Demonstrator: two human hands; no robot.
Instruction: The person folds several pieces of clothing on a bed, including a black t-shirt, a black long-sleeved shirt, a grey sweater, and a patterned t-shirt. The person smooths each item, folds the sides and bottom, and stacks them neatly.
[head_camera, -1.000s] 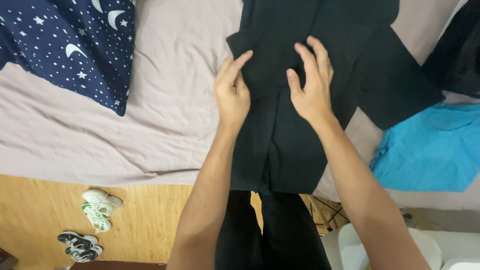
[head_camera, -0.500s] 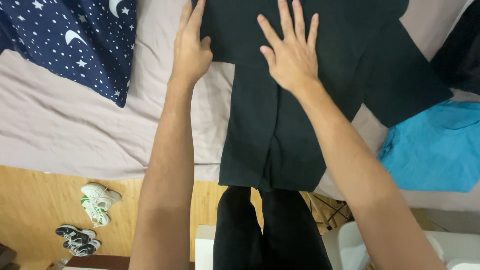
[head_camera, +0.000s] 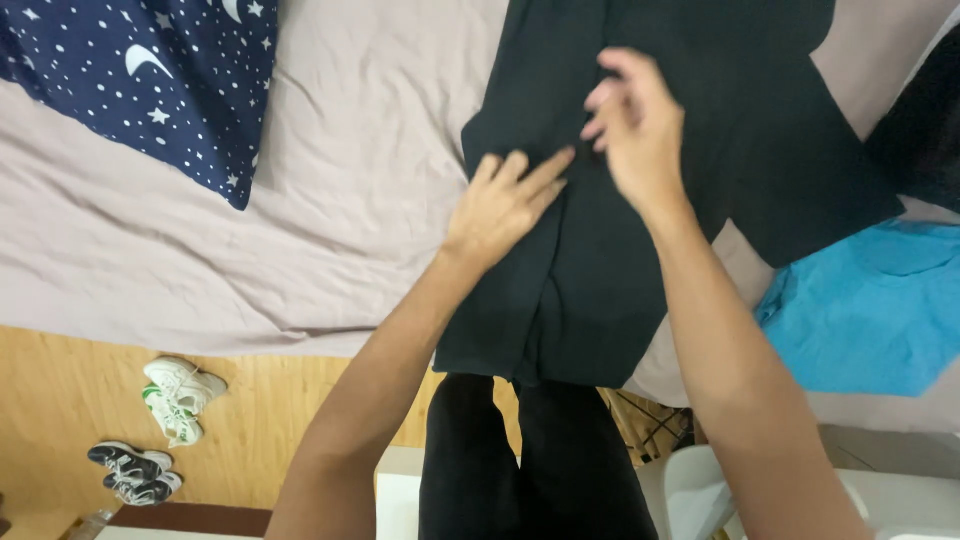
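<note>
Black garment (head_camera: 640, 250) flat under both hands' grip

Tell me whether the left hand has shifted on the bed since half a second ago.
Yes. The left hand has pulled back from the bare sheet near the star-print pillow and moved rightwards onto the black garment.

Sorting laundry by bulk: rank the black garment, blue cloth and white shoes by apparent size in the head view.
1. black garment, largest
2. blue cloth, partly cut off
3. white shoes, smallest, though farther from the camera
</note>
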